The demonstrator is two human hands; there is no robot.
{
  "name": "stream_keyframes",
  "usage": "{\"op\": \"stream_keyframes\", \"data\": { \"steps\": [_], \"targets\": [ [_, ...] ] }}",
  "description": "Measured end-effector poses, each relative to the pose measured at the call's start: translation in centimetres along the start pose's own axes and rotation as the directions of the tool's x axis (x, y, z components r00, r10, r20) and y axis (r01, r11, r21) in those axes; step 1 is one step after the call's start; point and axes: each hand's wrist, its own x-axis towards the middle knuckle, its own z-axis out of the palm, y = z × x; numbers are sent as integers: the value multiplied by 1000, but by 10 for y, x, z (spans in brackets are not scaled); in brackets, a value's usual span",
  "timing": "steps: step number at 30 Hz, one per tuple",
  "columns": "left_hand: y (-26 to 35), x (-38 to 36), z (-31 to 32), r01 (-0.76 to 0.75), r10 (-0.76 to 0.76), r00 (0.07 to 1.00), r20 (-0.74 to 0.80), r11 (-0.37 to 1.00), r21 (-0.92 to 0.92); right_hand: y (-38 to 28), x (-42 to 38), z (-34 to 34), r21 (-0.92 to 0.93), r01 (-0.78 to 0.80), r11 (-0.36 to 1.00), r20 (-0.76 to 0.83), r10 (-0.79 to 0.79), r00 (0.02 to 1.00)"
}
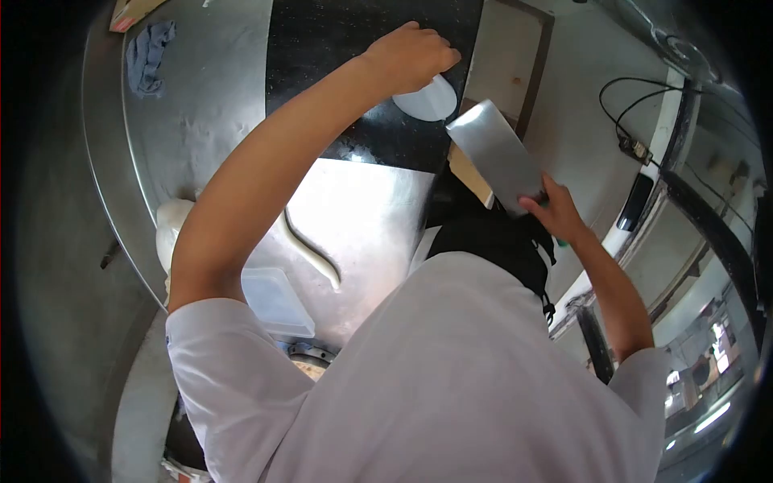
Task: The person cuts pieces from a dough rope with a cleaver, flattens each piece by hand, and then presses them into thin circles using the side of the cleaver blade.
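Note:
My left hand (415,58) is closed over the black section of the worktop (362,137), its knuckles facing up. A smooth white round-edged piece (427,101) shows just below its fingers, and the hand covers the upper part. Off the worktop's right edge, my right hand (555,211) grips a cleaver (495,153) with a broad, shiny rectangular blade. The blade slants up toward the white piece, its far corner close beside it in this view. A long thin rope of dough (310,253) lies on the steel surface (374,209), partly hidden behind my left forearm.
Near my left elbow are a translucent plastic container (278,302) and a white bulky shape (171,229). A blue-grey cloth (149,60) and a cardboard box (133,12) sit at the upper left. Black cables (632,121) hang at the right.

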Motion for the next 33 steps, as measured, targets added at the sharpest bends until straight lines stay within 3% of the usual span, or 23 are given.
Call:
{"op": "stream_keyframes", "data": {
  "steps": [1, 3, 5, 7, 9, 11, 13, 15, 17, 19, 21, 24, 25, 27, 29, 31, 33],
  "targets": [
    [-2, 3, -10, 33, -25, 986, 163, 998, -47, 5, -12, -7, 5, -48, 999, -15, 48, 999],
    [-1, 3, -21, 23, -19, 981, 194, 999, -22, 4, -4, -24, 2, -81, 997, -28, 81, 996],
    [3, 6, -16, 81, -71, 962, 263, 996, -30, -6, 35, -58, -92, -118, 989, -160, 102, 982],
    [-1, 2, -25, 43, -43, 977, 211, 999, 1, -31, 102, -83, -137, 54, 989, -210, -83, 974],
    [-2, 4, -31, 6, -12, 986, 164, 999, 38, -58, 169, -89, -42, 156, 987, -157, -161, 974],
    [-5, 4, -36, -46, 58, 965, 257, 998, -53, -69, 219, -64, -141, 182, 973, -119, -199, 973],
    [-6, 2, -22, -39, 47, 989, 140, 997, -63, -75, 203, -16, -139, 265, 954, 42, -262, 964],
    [2, -9, -64, -96, 140, 960, 244, 978, -186, -55, 163, 8, -145, 278, 950, 138, -259, 956],
    [5, -21, -85, -2, 65, 965, 253, 971, -239, -36, 113, 13, -172, 258, 951, 138, -236, 962],
    [-4, -25, -93, 112, -7, 966, 258, 912, -395, -41, 77, -1, -235, 65, 970, 210, -14, 978],
    [-19, -29, -99, 124, -44, 982, 185, 885, -449, -28, 69, -15, -156, 101, 983, 122, -82, 989],
    [-57, -14, -97, 399, -233, 917, 324, 589, -703, -38, 97, -46, -40, 49, 998, 60, -46, 997],
    [-75, -8, -87, 416, -259, 909, 325, 588, -694, -40, 115, -57, -41, 72, 997, 73, -69, 995],
    [-96, -3, -79, 339, -364, 905, 219, 305, -890, -46, 140, -75, -40, 1, 999, 117, 3, 993],
    [-123, 11, -79, 339, -431, 877, 211, 244, -909, -56, 172, -93, -65, 100, 993, 92, -94, 991],
    [-144, 24, -79, 211, -616, 785, 65, 167, -963, -63, 189, -109, -77, 91, 993, 217, -72, 973],
    [-173, 33, -75, 231, -775, 631, 33, 148, -962, -64, 206, -124, -115, 124, 986, 239, -94, 967]
  ]
}}
